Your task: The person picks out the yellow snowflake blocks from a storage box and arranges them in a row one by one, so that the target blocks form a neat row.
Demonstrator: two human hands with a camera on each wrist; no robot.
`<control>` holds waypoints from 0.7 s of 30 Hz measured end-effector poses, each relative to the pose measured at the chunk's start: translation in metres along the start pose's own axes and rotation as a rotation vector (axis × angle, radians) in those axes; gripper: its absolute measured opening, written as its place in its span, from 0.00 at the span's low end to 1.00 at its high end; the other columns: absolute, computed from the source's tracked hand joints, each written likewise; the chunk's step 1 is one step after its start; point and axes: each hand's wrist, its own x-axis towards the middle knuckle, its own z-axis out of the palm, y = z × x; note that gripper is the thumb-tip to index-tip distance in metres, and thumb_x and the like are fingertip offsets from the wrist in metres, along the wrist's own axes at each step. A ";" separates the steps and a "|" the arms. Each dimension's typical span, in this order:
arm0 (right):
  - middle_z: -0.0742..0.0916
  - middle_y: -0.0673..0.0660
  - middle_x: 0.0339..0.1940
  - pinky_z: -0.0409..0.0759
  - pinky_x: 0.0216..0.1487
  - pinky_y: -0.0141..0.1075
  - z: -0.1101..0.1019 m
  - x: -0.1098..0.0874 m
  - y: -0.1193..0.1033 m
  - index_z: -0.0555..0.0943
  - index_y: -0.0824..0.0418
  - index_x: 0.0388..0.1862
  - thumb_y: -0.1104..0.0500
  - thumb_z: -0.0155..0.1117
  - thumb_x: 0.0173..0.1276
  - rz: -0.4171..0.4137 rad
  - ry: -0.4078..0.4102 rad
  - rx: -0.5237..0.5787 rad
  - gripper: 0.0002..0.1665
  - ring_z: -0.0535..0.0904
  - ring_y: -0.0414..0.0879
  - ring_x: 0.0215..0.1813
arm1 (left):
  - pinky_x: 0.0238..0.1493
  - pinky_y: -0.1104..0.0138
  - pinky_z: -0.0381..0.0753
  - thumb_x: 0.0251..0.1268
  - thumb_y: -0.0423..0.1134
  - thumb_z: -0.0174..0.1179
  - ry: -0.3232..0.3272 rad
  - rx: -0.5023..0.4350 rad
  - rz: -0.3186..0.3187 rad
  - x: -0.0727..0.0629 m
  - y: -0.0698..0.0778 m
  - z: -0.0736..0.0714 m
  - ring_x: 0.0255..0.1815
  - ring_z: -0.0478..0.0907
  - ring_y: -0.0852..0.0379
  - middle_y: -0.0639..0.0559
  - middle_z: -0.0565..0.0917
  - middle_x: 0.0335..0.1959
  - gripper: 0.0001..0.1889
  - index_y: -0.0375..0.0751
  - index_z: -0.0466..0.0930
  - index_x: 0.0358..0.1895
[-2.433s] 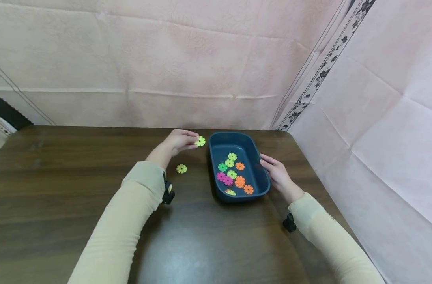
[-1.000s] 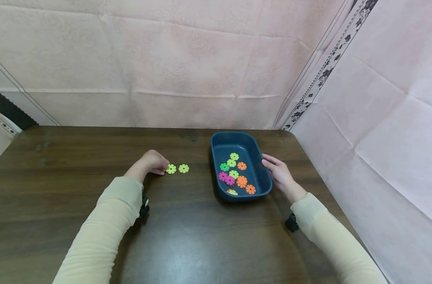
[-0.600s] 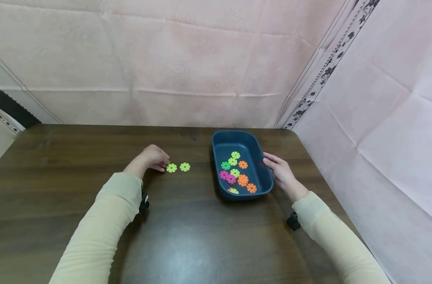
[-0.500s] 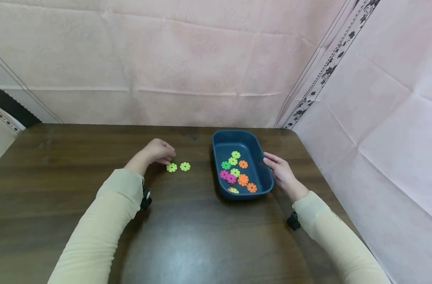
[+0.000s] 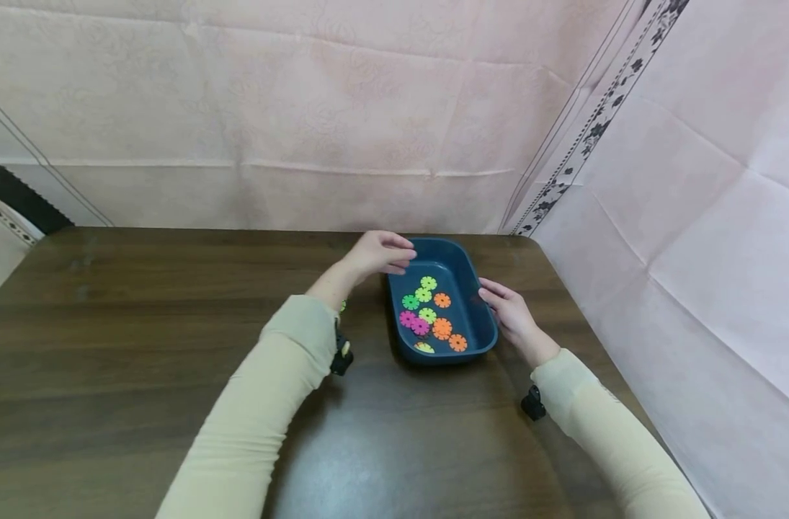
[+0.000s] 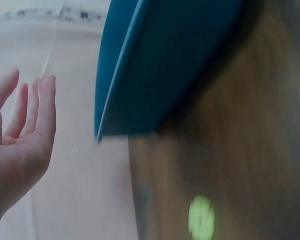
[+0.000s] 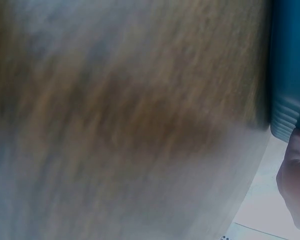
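Observation:
My left hand (image 5: pixel 380 252) is over the far left rim of a dark blue plastic bin (image 5: pixel 455 277), its fingers loosely bent. In the left wrist view its thumb and fingers stand apart with nothing between them. At the bin's right side, my right hand (image 5: pixel 512 317) holds the rim between thumb and fingers; the right wrist view shows only part of this grip. Inside lie several notched snowflake discs: yellow-green (image 5: pixel 427 315), green (image 5: pixel 410 302), pink (image 5: pixel 420 326) and orange (image 5: pixel 442 329). A yellow-green disc (image 6: pixel 201 218) lies on the table, mostly hidden by my left wrist in the head view.
The brown wooden table (image 5: pixel 141 324) extends left and in front of the bin. Pale cloth (image 5: pixel 303 130) hangs behind its far edge, and another cloth (image 5: pixel 705 216) hangs along the right side.
My left hand set a yellow-green disc beside another on the table, let go, and moved right to the bin's far left rim. The right hand and bin stay put.

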 end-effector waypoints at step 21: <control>0.80 0.52 0.56 0.80 0.44 0.25 -0.002 -0.003 0.003 0.68 0.56 0.67 0.51 0.57 0.69 -0.066 -0.021 -0.030 0.29 0.79 0.33 0.43 | 0.57 0.58 0.78 0.61 0.37 0.62 -0.041 0.121 -0.144 0.020 -0.033 0.074 0.55 0.78 0.45 0.40 0.79 0.52 0.18 0.35 0.77 0.53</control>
